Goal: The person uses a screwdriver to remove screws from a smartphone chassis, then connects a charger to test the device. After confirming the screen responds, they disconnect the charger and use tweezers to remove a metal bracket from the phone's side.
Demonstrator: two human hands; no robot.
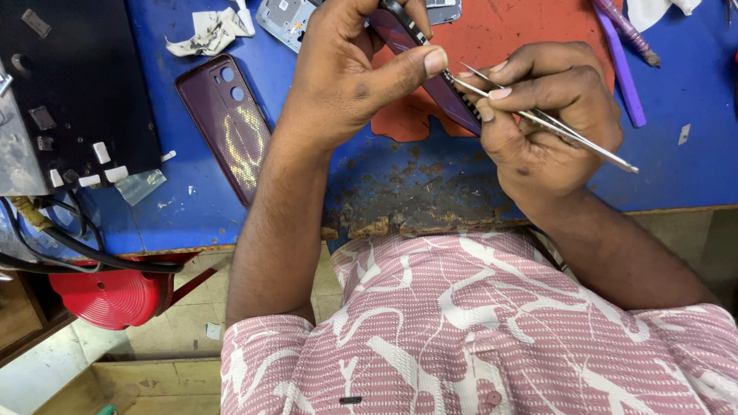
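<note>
Phone: a dark maroon smartphone is held tilted above the blue worktable, over an orange mat; its glossy face catches the light, and a dark edge with a row of fine detail shows along the side facing the right hand.
Left hand: the left hand is closed around the phone's upper part, thumb stretched flat along its edge and fingers curled behind it.
Right hand: the right hand pinches a pair of slim metal tweezers between thumb and forefinger, the other fingers folded in; the tips meet the phone's edge just beside the left thumbnail.
Back cover: a detached maroon rear cover with round camera openings and a yellowish patch inside lies flat on the table, left of the left forearm and well apart from the phone.
Table edge: the blue surface is worn and flaking to bare wood near the person's chest.
Surroundings: a crumpled tissue lies beyond the cover, a purple plastic pry tool rests to the right of the mat, and a black box sits at far left.
Clothing: a pink shirt with white swirls fills the foreground.
</note>
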